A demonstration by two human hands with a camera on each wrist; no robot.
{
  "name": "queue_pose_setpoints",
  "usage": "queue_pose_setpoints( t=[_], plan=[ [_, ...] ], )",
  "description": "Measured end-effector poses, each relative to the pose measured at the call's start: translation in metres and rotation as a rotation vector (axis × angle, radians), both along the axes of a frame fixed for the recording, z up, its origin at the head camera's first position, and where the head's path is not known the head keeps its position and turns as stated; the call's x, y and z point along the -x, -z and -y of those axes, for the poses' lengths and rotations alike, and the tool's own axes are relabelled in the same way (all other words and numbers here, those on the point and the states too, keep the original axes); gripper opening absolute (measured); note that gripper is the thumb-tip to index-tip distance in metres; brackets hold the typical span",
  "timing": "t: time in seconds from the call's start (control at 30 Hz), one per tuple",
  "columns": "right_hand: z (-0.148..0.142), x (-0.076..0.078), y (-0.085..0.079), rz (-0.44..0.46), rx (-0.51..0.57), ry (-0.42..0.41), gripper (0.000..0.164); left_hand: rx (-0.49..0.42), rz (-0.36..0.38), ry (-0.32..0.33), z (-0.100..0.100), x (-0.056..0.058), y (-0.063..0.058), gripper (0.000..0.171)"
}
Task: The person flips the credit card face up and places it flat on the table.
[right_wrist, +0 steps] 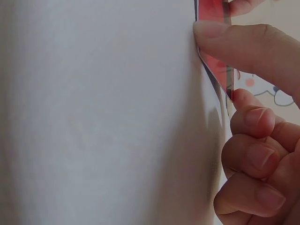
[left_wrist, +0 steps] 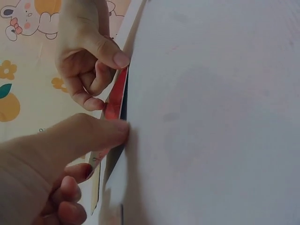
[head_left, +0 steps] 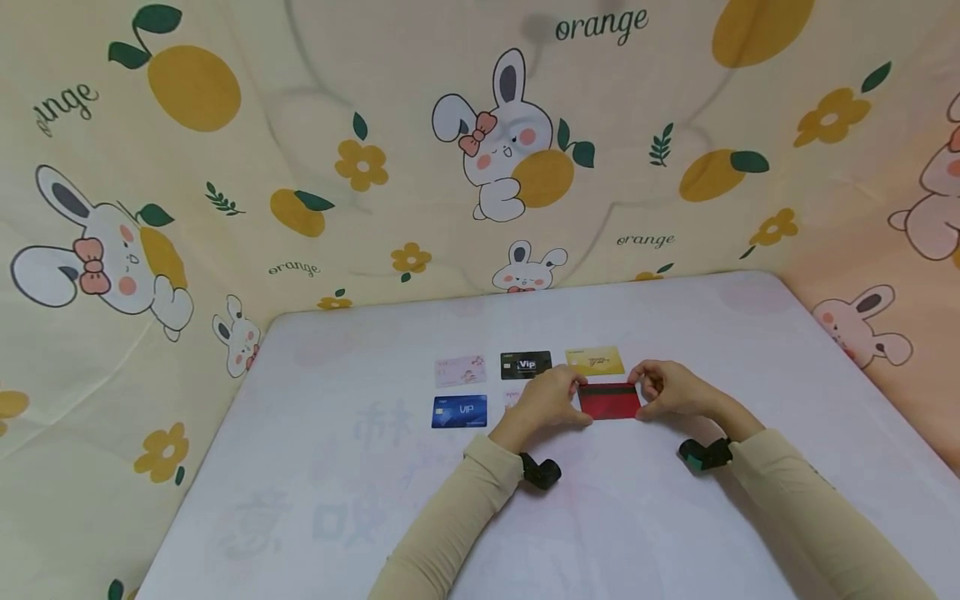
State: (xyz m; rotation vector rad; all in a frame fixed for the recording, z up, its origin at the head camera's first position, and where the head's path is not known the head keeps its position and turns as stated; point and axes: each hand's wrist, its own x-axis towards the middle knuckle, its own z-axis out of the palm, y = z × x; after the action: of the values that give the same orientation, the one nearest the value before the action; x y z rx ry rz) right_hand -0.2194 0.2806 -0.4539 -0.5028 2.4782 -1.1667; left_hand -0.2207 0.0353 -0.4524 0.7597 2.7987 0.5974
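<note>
A red card [head_left: 610, 403] with a dark stripe along its far edge lies between both hands, at the right end of the nearer row of cards. My left hand [head_left: 546, 397] pinches its left end between thumb and index finger. At the other end, my right hand [head_left: 670, 389] holds the card with thumb and index finger, the other fingers curled in. In the right wrist view the red card [right_wrist: 216, 61] looks tilted, its near edge close to the white surface. Both thumbs are at the card's near corners.
Behind the red card lies a gold card [head_left: 595, 361], with a black Vip card [head_left: 517, 365] and a pale pink card [head_left: 461, 371] left of it. A blue VIP card [head_left: 459, 411] is in the nearer row. My left hand partly covers another pinkish card [head_left: 512, 394]. Patterned cloth [head_left: 420, 150] stands behind the table.
</note>
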Motion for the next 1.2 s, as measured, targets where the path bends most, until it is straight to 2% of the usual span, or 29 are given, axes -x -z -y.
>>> queue_pose_setpoints(
  t=[0.13, 0.47, 0.73, 0.97, 1.2],
  plan=[
    [0.0, -0.001, 0.0, -0.008, 0.002, 0.01, 0.048, 0.025, -0.057, 0.01, -0.001, 0.0, 0.001, 0.054],
    [0.0, -0.003, -0.004, -0.039, -0.057, 0.015, 0.057, -0.065, -0.063, -0.007, 0.004, 0.002, 0.001, 0.05],
    [0.0, -0.003, -0.009, -0.092, -0.035, -0.002, 0.055, -0.077, -0.029, 0.013, 0.01, 0.002, 0.001, 0.049],
    [-0.003, -0.001, -0.009, -0.127, 0.01, -0.02, 0.053, -0.066, -0.004, 0.002, 0.011, 0.001, 0.001, 0.052],
    [-0.003, 0.0, -0.011, -0.167, 0.068, -0.045, 0.05, -0.095, 0.01, -0.007, 0.012, 0.001, 0.002, 0.054]
  ],
)
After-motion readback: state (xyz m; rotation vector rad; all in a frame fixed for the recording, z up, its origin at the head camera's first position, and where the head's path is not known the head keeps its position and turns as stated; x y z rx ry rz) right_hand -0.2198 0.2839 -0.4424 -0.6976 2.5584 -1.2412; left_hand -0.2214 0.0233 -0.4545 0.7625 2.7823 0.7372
